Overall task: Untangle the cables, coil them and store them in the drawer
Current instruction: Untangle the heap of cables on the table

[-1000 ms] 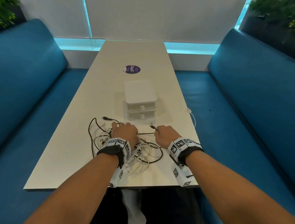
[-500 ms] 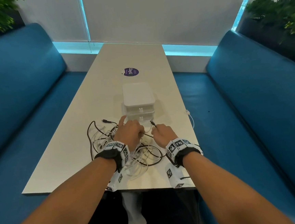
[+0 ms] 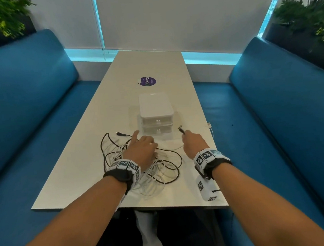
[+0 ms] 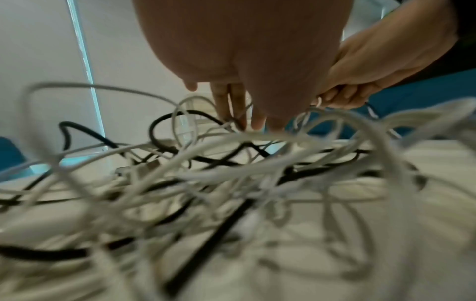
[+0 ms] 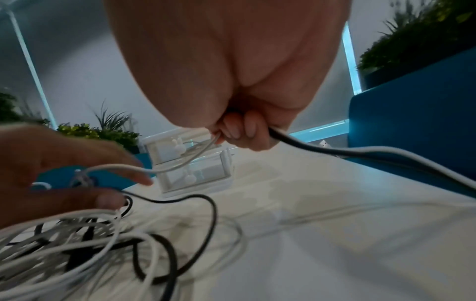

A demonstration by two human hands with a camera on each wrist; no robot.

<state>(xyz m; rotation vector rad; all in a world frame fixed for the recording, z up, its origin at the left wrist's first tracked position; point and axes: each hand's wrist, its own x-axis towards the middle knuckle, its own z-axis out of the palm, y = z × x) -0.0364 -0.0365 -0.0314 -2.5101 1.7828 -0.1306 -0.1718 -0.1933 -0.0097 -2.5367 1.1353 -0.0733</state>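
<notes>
The tangled cables (image 3: 141,164) — white and black — lie heaped on the desk (image 3: 73,170) near its front edge, just before the closed drawer unit (image 3: 157,121). The right hand (image 3: 193,142), fingers curled round a black cable (image 5: 322,150) and a white one, has swung out to the right since half a second ago, its plug (image 3: 181,129) now clear of the heap. The left hand (image 3: 142,150) stays on the tangle — fingers loosely spread, forefinger extended.
</notes>
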